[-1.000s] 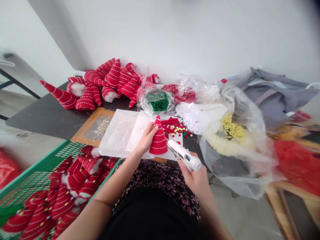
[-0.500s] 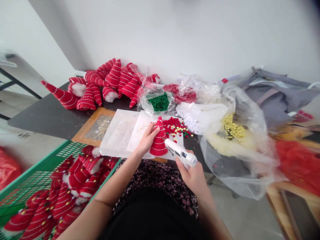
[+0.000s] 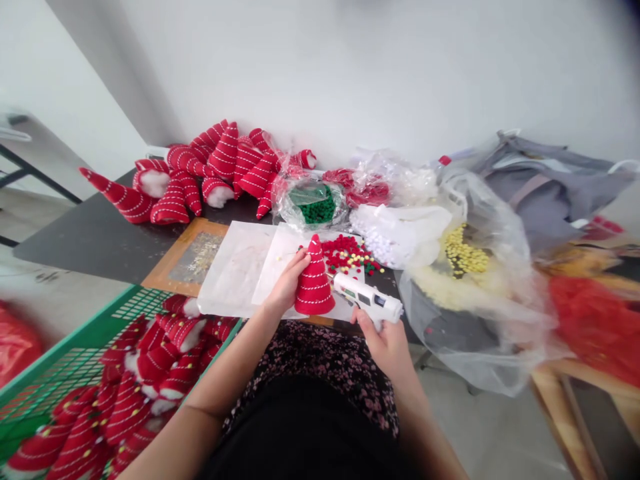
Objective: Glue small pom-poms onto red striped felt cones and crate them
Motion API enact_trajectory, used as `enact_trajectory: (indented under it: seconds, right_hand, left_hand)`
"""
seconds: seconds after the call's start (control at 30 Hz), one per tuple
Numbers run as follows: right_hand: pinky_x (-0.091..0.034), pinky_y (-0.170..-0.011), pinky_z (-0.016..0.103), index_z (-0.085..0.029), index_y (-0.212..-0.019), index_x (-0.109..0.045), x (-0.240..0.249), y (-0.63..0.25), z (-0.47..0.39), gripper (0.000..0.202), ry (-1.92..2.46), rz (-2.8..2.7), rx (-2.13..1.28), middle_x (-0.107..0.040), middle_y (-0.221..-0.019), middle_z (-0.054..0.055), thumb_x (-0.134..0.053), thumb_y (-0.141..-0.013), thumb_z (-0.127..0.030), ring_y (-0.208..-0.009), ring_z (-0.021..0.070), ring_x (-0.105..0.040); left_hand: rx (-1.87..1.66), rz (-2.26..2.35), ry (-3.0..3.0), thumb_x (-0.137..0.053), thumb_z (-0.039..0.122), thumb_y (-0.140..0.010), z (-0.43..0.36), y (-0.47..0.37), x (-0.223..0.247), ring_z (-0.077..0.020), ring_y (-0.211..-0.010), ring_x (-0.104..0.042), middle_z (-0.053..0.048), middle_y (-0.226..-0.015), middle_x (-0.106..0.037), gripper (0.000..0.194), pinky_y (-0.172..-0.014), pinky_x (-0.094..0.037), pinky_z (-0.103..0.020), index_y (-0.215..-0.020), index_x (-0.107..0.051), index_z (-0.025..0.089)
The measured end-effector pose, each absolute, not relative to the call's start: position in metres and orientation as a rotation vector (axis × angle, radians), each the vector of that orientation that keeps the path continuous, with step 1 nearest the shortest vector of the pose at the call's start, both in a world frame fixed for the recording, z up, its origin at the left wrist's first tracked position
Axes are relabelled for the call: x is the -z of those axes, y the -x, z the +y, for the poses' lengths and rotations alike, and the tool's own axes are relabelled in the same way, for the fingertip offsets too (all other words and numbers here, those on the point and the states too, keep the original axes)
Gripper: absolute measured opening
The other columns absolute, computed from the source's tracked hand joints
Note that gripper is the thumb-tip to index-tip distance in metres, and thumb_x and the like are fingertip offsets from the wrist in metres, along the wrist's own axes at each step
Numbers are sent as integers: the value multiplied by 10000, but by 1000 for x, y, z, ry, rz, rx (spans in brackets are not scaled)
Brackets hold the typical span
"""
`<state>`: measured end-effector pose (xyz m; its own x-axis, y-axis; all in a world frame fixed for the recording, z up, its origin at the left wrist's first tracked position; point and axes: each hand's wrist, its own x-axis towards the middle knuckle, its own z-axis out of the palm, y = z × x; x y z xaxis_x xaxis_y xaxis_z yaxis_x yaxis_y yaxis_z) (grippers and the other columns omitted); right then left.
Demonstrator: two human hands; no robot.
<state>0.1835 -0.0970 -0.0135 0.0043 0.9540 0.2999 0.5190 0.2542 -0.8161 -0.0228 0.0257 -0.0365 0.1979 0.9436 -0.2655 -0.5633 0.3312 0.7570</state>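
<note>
A red cone-shaped hat (image 3: 315, 285) with white dashed stitching stands tip up over the white sheets (image 3: 240, 263). My left hand (image 3: 286, 283) is closed on its left side, some fingers hidden behind it. In my right hand (image 3: 387, 343) is a white glue gun (image 3: 367, 295), its nozzle pointing left, at or very near the hat's right side; whether it touches I cannot tell. Behind the hat lie loose small pompoms (image 3: 345, 255), mostly red, with some yellow and green.
Red striped cones (image 3: 230, 157) are heaped at the back left. A green basket (image 3: 75, 347) at lower left holds more, dotted with pompoms. Bags of green (image 3: 319, 205), white (image 3: 377, 239) and yellow pompoms (image 3: 463, 252) stand behind and right. A brown board (image 3: 173, 257) lies left of the sheets.
The glue gun has turned more level, its nozzle staying by the hat's right side. The hat has shifted slightly left and is turned a little in my left hand.
</note>
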Motion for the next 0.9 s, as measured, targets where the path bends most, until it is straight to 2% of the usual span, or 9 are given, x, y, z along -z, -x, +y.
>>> enact_trajectory:
  seconds: [0.23, 0.4, 0.47, 0.7, 0.9]
  right_hand:
    - [-621, -688, 284, -220, -824, -673, 14, -182, -98, 311, 1400, -1633, -607, -786, -813, 91, -576, -1051, -410, -753, 236, -774]
    - [-645, -781, 371, -193, -1106, -706, 18, -189, -99, 277, 1528, -1677, -340, -807, -1026, 146, -609, -1029, -441, -900, 301, -794]
    - [-647, -794, 381, -194, -1146, -696, 20, -190, -98, 289, 1541, -1677, -325, -801, -1051, 149, -611, -1032, -446, -914, 304, -792]
    - [-645, -814, 378, -194, -1145, -693, 17, -176, -90, 294, 1449, -1681, -344, -778, -1077, 154, -590, -1054, -453, -942, 295, -786]
    - [-637, -777, 372, -170, -1145, -695, 15, -169, -86, 346, 1441, -1747, -294, -777, -1057, 178, -545, -1071, -472, -916, 305, -789]
  left_hand:
    - [-1144, 815, -564, -888, 376, -770, 25, 23, 35, -227, -859, -740, -41, -968, -786, 432, -780, -586, -314, -1147, -751, 216]
    - [-1163, 823, -540, -910, 393, -743, 25, 22, 34, -199, -798, -724, -36, -978, -794, 461, -740, -572, -288, -1131, -747, 204]
    - [-1158, 828, -542, -917, 399, -729, 25, 21, 34, -201, -795, -719, -33, -966, -790, 470, -747, -567, -295, -1119, -743, 203]
    - [-1124, 803, -627, -905, 426, -738, 23, 20, 38, -313, -985, -742, -74, -1014, -788, 444, -864, -565, -386, -1098, -751, 215]
    - [-1104, 787, -680, -897, 430, -759, 23, 23, 39, -306, -1006, -730, -69, -1025, -781, 449, -893, -542, -375, -1130, -753, 222]
